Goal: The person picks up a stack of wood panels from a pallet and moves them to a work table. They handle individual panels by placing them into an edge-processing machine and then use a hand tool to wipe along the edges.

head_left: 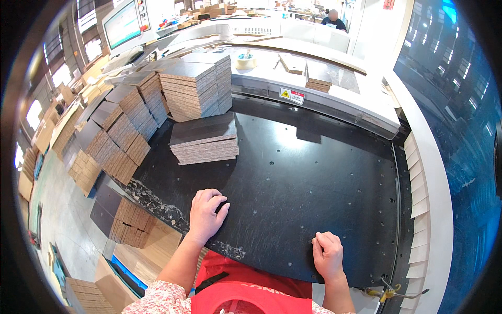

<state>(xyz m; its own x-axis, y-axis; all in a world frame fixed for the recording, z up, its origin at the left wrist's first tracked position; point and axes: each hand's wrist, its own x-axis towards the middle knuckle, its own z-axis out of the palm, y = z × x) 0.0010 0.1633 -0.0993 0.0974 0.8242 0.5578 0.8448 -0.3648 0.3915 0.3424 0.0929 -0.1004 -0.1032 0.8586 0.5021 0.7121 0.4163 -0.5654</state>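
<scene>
My left hand [207, 214] rests near the front edge of the black worktable [293, 183], its fingers loosely bent and the thumb apart, holding nothing. Farther right, my right hand [328, 254] is curled into a loose fist over the same front edge, and nothing shows in it. Beyond my left hand lies a short stack of dark-faced particleboard panels [204, 149], apart from my fingers. Taller panel stacks [196, 89] stand behind it, with more stacked panels [117, 138] along the table's left side.
A white machine ledge [319, 97] at the back carries a tape roll [246, 61] and small board pieces [318, 78]. At right is a white rail [434, 183]; a yellow-handled air gun [388, 294] hangs at the near right corner. A monitor [123, 26] stands far left.
</scene>
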